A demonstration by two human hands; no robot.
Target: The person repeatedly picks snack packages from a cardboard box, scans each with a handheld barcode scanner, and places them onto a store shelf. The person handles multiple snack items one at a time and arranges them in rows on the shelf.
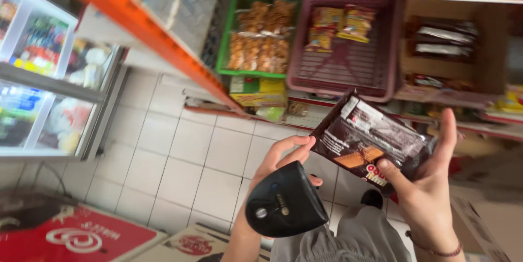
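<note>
Looking down from your head camera, you see both of your hands raised over a white tiled floor [180, 147] in front of a shop shelf.

Left hand [280, 158]: its fingers are curled shut around a black handheld scanner [286, 205], whose rounded body hides the palm; the fingertips [297, 143] rise above the scanner's top edge and lie just beside the lower left corner of the snack packet.

Right hand [430, 191]: it is clamped on a dark brown snack packet [368, 136], with the thumb [395, 177] pressed on the packet's lower right corner and the index finger [448, 131] standing up along its right edge. You hold the packet tilted, its printed face turned to you, just below the front edge of the lower shelf. A thin cord bracelet [436, 250] circles this wrist.

Surroundings: on the shelf, a green basket [226, 49] of bagged brown snacks stands at the left, a pink basket [348, 68] with yellow packets touches its right side, and an open cardboard box [457, 79] of dark packets stands at the right. An orange upright [141, 28] crosses the upper left corner. A glass-fronted cooler [54, 71] fills the left edge, well apart from both hands. A red-topped case [76, 237] lies at the lower left corner. Your grey trousers [359, 237] show between your forearms.
</note>
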